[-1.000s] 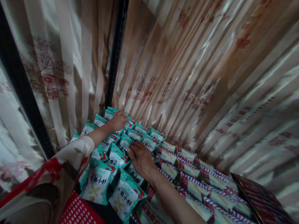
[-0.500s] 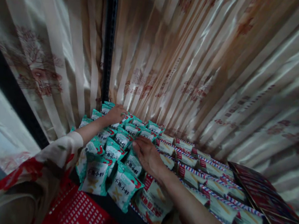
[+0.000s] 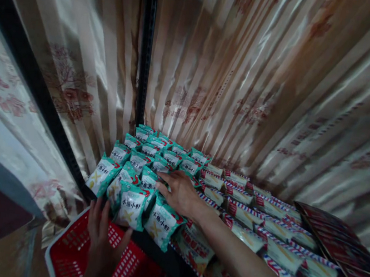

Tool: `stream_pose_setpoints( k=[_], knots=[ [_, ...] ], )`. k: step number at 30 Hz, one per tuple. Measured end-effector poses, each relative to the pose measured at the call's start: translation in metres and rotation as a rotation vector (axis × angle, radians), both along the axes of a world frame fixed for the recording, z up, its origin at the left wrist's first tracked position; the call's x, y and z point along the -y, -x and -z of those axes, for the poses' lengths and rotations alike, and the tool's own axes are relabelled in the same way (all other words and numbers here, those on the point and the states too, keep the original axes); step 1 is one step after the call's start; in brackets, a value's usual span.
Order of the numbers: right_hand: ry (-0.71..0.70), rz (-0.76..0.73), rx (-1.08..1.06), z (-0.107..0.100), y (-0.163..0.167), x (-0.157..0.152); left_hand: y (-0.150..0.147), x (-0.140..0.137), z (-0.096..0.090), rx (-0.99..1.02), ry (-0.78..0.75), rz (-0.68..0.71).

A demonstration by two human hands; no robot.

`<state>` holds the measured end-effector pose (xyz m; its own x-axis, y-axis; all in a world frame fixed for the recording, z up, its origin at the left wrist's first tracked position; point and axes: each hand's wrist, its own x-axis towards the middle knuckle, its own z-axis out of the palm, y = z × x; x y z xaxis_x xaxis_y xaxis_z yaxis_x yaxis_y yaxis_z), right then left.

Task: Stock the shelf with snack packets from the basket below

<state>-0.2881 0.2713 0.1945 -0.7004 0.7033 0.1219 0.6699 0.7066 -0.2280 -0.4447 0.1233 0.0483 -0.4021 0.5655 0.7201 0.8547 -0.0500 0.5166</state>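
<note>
In the head view, rows of small pillow-shaped teal-and-white plastic snack packets (image 3: 131,204) stand on a dark shelf (image 3: 176,265), printed fronts toward the person, long axes roughly upright; the leftmost tilts, its top to the right. The left hand (image 3: 103,239), open and spread, is above a red perforated plastic basket (image 3: 76,238). The right hand (image 3: 179,192) reaches over the packets; whether it grips one, I cannot tell.

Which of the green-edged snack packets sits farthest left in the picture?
The tilted packet right beside the slanted black post, above the left hand in the picture; all the others appear farther to the right.
</note>
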Motion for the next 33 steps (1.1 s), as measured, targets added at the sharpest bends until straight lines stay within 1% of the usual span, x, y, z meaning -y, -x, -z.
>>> stream_pose_setpoints(
  k=[1,3,6,8,11,15,18,21,23,25,29,33],
  knots=[
    [-0.001,0.021,0.041,0.001,0.003,0.000,-0.002,-0.004,0.010,-0.016,0.033,0.018],
    [0.014,0.082,0.107,0.003,0.007,-0.001,-0.004,-0.015,0.021,-0.055,0.088,0.045],
    [0.043,0.159,0.123,0.005,0.015,-0.006,0.000,-0.031,0.020,-0.041,0.135,0.063],
    [0.030,0.182,0.088,0.007,0.021,-0.009,0.004,-0.036,0.016,-0.027,0.121,0.083],
    [-0.022,0.215,0.061,0.008,0.028,-0.007,0.010,-0.037,0.015,-0.031,0.083,0.117],
    [-0.016,0.220,0.050,0.008,0.025,-0.006,0.007,-0.034,0.018,0.011,0.061,0.128],
    [-0.046,0.238,0.001,0.008,0.014,-0.017,0.000,-0.031,0.017,0.023,0.046,0.101],
    [-0.099,0.324,-0.006,0.008,0.001,-0.038,-0.005,-0.029,0.014,-0.013,-0.030,0.049],
    [-0.118,0.377,0.029,0.008,-0.005,-0.052,-0.008,-0.030,0.013,-0.037,-0.075,0.027],
    [-0.100,0.406,0.097,0.008,-0.007,-0.064,-0.010,-0.032,0.014,-0.051,-0.084,0.011],
    [-0.027,0.393,0.236,0.011,-0.004,-0.076,-0.013,-0.040,0.020,-0.074,-0.086,-0.008],
    [0.011,0.397,0.258,0.014,0.005,-0.081,-0.014,-0.046,0.026,-0.065,-0.112,-0.036]
  ],
)
